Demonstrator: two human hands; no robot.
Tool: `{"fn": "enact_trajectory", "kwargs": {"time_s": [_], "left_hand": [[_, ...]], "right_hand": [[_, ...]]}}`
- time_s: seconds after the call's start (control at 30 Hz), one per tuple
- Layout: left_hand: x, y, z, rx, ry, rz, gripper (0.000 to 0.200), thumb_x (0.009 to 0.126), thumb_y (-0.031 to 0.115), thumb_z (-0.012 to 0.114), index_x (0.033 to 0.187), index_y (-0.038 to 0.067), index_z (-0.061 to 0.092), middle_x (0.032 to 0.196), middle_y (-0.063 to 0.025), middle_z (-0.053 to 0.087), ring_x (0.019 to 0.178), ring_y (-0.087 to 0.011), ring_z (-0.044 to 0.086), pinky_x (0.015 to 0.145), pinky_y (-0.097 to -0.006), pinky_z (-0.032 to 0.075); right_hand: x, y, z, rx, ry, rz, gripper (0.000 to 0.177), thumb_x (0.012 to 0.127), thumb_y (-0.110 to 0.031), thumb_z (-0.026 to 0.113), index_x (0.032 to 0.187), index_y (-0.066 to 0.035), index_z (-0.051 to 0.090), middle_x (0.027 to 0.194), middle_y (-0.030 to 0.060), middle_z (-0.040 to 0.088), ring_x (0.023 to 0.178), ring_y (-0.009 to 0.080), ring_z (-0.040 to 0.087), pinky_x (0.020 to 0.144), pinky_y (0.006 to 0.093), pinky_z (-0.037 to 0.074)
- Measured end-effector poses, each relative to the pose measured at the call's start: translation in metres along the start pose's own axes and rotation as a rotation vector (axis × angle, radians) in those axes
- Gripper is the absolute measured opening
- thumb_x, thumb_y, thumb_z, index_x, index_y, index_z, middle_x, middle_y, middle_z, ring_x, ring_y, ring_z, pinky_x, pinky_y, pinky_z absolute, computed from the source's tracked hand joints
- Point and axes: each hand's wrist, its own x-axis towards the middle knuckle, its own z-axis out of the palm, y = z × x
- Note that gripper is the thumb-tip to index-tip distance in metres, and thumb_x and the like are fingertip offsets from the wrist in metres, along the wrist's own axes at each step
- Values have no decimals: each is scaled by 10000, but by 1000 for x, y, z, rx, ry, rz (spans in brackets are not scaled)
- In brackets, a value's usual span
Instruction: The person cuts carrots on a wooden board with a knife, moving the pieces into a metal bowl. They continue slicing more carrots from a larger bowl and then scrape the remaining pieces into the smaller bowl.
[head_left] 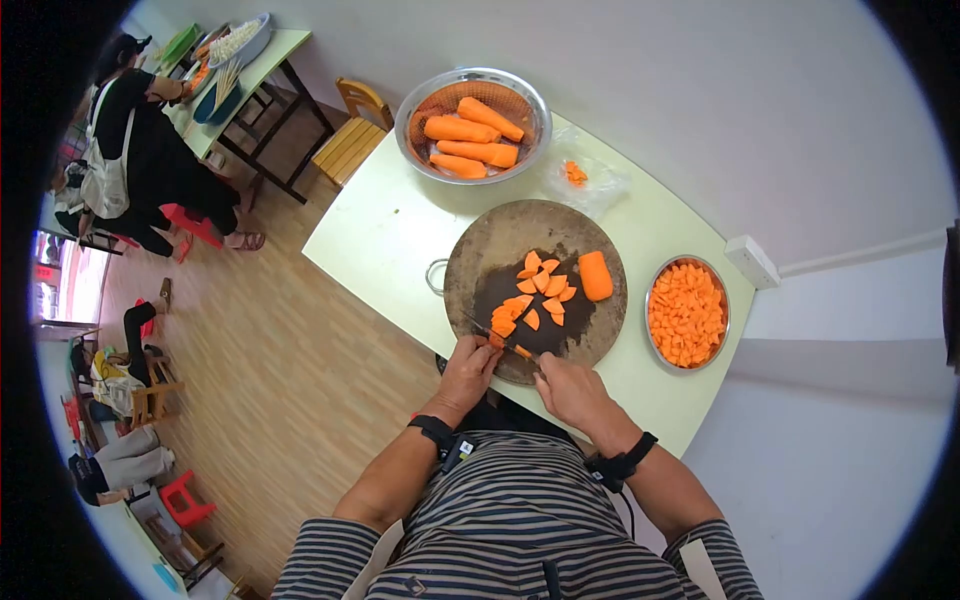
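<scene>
My right hand (572, 388) is closed around the handle of a knife (512, 346), whose blade points up and left over the near edge of a round wooden cutting board (470, 250). Close to the blade, my left hand (468, 372) has its fingertips pressed on a piece of carrot (496, 341), partly hidden by the fingers. Cut carrot slices (548, 283) lie spread over the dark, wet middle of the board. A larger chunk of carrot (595, 276) rests at the board's right side.
A metal basin (541, 150) with several peeled carrots stands at the back. To the right is a bowl (652, 340) of diced carrot. A plastic bag (607, 186) with orange scraps lies behind the board. Another person (150, 150) works at a far table, left.
</scene>
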Motion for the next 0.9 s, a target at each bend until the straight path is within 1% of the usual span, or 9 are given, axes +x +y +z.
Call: {"fn": "enact_trajectory", "kwargs": {"time_s": [0.23,0.3,0.43,0.5,0.57,0.63,0.73,0.83,0.9], "left_hand": [[-3,-6,1,16,-23,-3,186,780,-16,773,923,1,655,931,-164,578,864,-351,602,727,-403,514],[-3,-5,-1,25,-46,3,230,770,-23,765,976,15,671,949,-165,579,890,-361,598,746,-407,508],[0,-2,-4,-4,-72,-30,258,762,-50,742,1000,20,672,979,-177,586,952,-380,603,789,-425,515],[-1,-4,-3,1,-63,-7,362,754,-34,756,1101,42,685,973,-162,582,926,-374,588,782,-427,503],[-1,-8,0,-6,-52,8,361,750,-35,756,1095,44,685,983,-160,587,934,-378,588,788,-430,505],[-3,-9,1,-14,-45,21,360,746,-36,756,1090,46,685,993,-159,591,941,-381,589,795,-433,507],[-1,-10,0,-47,-48,32,364,740,-43,753,1086,47,684,1028,-159,607,973,-389,595,821,-433,512],[-2,-10,0,-57,-58,22,384,736,-55,746,1102,40,678,1096,-181,617,1049,-408,592,885,-441,512],[-1,-9,-1,-73,-56,3,398,737,-65,738,1118,32,674,1146,-202,615,1116,-427,577,941,-449,501]], "right_hand": [[-11,0,5,3,-77,48,212,983,-215,538,1052,-20,492,903,225,673,817,436,667,708,554,522],[-11,-1,4,13,-76,46,208,981,-210,538,1055,-22,490,903,223,672,820,435,668,708,550,524],[-14,-4,4,40,-47,33,198,973,-196,540,1058,-25,487,902,221,670,839,431,670,715,539,526],[-14,-4,5,49,-59,39,197,971,-194,537,1056,-23,487,902,223,668,847,431,670,722,538,524],[-13,-3,5,59,-68,51,196,969,-193,533,1054,-22,487,903,226,666,856,431,669,729,537,523],[-11,-6,4,22,-159,99,181,973,-185,514,1042,-20,488,909,233,665,857,436,668,730,541,520],[-8,-8,0,35,-173,85,170,975,-173,496,1030,-12,484,897,237,672,835,444,670,707,546,519],[-4,-8,8,21,-120,68,202,994,-217,506,992,-20,467,826,224,668,783,441,660,676,534,511],[-2,-9,11,11,-112,63,198,994,-213,504,990,-19,469,829,227,668,782,441,661,674,536,511]]}}
